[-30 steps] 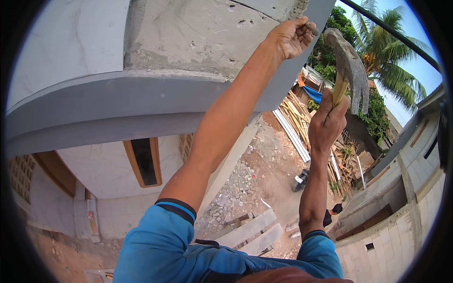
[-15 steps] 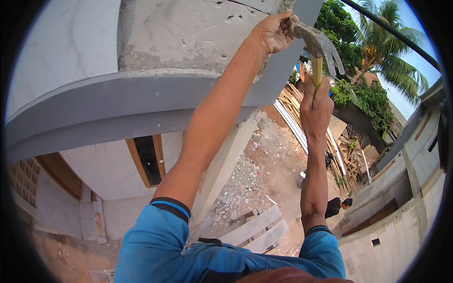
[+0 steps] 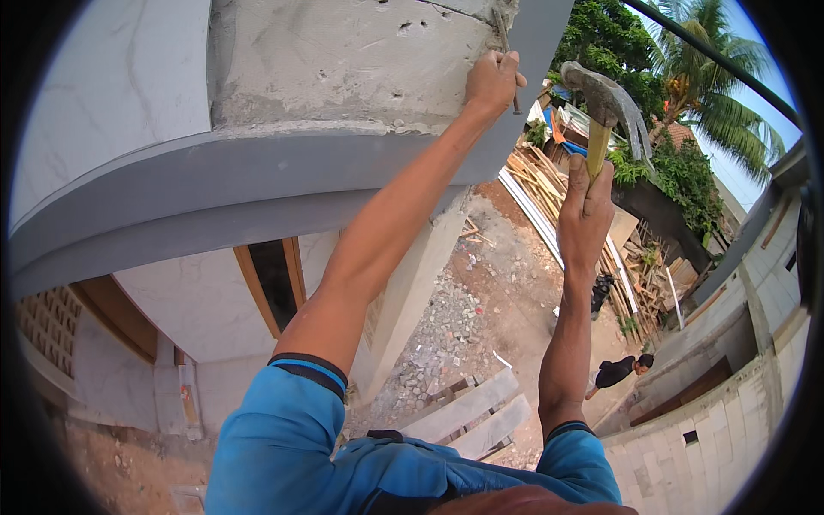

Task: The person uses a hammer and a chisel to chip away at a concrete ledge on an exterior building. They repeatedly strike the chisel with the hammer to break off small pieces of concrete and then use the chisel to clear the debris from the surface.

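The rough concrete block [image 3: 343,60] fills the top of the view, sitting on a curved grey ledge [image 3: 172,197] that sweeps across from the left. Below it, a long way down, lies bare ground with a heap of rubble [image 3: 446,335], a stack of timber planks [image 3: 549,184] to the right, two pale boards [image 3: 481,412], and a person in dark clothes [image 3: 620,371] bending over beside a low block wall [image 3: 730,412]. Palm trees [image 3: 712,86] stand behind. Both forearms rise out of blue sleeves [image 3: 275,438]. The left hand [image 3: 492,80] is closed, pinching a thin metal chisel [image 3: 507,51] upright against the block's right edge, its tip at the concrete. The right hand [image 3: 585,210] is clenched around the yellowish wooden handle of a hammer [image 3: 611,103], whose grey, cement-crusted head hangs in the air just right of the chisel, apart from it.
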`<state>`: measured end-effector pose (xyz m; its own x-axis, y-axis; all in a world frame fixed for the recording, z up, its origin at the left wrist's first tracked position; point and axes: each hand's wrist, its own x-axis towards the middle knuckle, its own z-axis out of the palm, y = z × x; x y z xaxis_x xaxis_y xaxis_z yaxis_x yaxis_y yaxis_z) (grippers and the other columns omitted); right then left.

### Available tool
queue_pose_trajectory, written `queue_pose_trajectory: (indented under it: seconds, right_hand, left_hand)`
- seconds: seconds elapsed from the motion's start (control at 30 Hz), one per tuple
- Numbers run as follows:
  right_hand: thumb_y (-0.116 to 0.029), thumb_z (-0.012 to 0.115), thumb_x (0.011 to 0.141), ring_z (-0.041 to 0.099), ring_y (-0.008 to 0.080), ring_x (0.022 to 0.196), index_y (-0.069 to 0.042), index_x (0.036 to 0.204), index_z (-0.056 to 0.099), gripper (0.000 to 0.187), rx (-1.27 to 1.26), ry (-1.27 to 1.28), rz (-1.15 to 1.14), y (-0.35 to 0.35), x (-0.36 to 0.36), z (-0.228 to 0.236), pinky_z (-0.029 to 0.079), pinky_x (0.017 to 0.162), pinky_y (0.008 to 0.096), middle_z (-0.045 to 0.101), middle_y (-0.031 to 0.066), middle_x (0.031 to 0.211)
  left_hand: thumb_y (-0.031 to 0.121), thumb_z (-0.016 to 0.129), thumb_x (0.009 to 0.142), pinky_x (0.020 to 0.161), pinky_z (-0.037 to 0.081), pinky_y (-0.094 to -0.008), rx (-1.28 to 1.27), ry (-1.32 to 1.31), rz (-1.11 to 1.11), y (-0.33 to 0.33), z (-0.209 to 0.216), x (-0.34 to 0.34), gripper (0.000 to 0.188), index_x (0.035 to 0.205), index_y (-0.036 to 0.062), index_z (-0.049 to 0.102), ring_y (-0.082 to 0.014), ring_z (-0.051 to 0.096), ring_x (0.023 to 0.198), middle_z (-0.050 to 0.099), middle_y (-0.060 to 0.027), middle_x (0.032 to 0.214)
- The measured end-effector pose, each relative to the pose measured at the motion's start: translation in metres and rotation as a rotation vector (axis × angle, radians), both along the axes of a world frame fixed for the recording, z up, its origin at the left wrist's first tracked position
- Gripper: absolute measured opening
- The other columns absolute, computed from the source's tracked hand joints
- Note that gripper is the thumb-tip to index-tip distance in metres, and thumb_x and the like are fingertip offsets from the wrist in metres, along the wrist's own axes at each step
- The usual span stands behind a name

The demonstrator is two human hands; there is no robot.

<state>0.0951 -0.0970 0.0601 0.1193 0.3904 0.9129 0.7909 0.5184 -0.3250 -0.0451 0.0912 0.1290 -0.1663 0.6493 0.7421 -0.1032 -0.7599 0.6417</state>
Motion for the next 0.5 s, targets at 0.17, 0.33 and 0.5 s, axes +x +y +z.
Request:
queue_pose_trajectory:
  seconds: [0.17, 0.33, 0.5]
  right_hand:
    - [-0.042, 0.046, 0.109, 0.049, 0.0205, 0.057, -0.001, 0.104, 0.051, 0.041, -0.056, 0.092, -0.053, -0.011, 0.046, -0.019, 0.040, 0.054, 0.0375, 0.054, 0.0124, 0.067]
    - [-0.042, 0.047, 0.108, 0.044, 0.0202, 0.062, 0.000, 0.106, 0.054, 0.043, -0.129, 0.209, -0.009, -0.017, 0.062, -0.026, 0.039, 0.058, 0.0351, 0.052, 0.0111, 0.071]
    - [-0.032, 0.051, 0.108, 0.044, 0.0181, 0.065, 0.000, 0.108, 0.055, 0.032, -0.056, 0.074, -0.114, -0.031, 0.099, -0.042, 0.039, 0.059, 0.0351, 0.050, 0.0118, 0.075]
  left_hand:
    - [0.035, 0.051, 0.105, 0.060, 0.050, -0.0294, 0.167, 0.006, 0.239, -0.027, 0.020, -0.013, 0.040, 0.101, -0.0019, 0.066, -0.0143, 0.065, 0.068, 0.067, -0.0090, 0.077]
    - [0.015, 0.049, 0.099, 0.068, 0.061, -0.0431, 0.425, 0.531, 1.121, 0.038, 0.072, -0.050, 0.025, 0.092, -0.0005, 0.068, -0.0355, 0.072, 0.076, 0.072, -0.0239, 0.088]
    - [0.013, 0.052, 0.094, 0.073, 0.059, -0.0508, 0.342, 0.982, 1.214, -0.049, 0.086, -0.079, 0.024, 0.089, -0.0020, 0.070, -0.0408, 0.072, 0.084, 0.072, -0.0259, 0.089]
